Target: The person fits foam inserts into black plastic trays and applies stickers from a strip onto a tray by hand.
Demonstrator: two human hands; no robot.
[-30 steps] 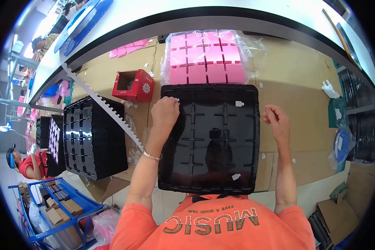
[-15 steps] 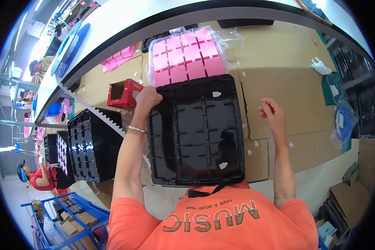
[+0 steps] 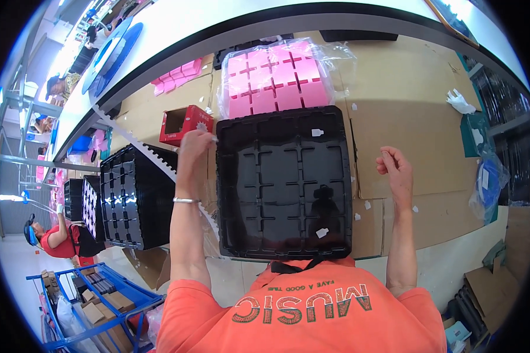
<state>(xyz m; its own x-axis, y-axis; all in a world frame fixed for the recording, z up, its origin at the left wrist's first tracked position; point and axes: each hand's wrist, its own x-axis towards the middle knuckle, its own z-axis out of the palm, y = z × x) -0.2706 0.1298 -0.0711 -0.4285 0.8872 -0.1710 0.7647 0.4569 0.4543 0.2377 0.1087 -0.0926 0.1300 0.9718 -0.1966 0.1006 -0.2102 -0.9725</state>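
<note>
Black tray (image 3: pixel 280 169) lies at the middle of the cardboard-covered worktop (image 3: pixel 418 147), right in front of the person, its shallow compartments facing up. One white label (image 3: pixel 317 133) rests at its 1 o'clock, a second label (image 3: pixel 322 233) at its 5 o'clock. At 10 o'clock, just beside the tray's rim, the left hand (image 3: pixel 195 146) has its fingers closed, a small white piece (image 3: pixel 214 139) pinched at the tips. At 3 o'clock, apart from the tray, the right hand (image 3: pixel 396 169) hovers with fingers loosely curled; I cannot tell whether they hold anything. Around the tray, pink dividers (image 3: pixel 277 82) in clear plastic sit at 12 o'clock, an open red box (image 3: pixel 188 125) at 10, stacked black trays (image 3: pixel 136 200) at 9, and a white glove (image 3: pixel 459 102) at 2.
</note>
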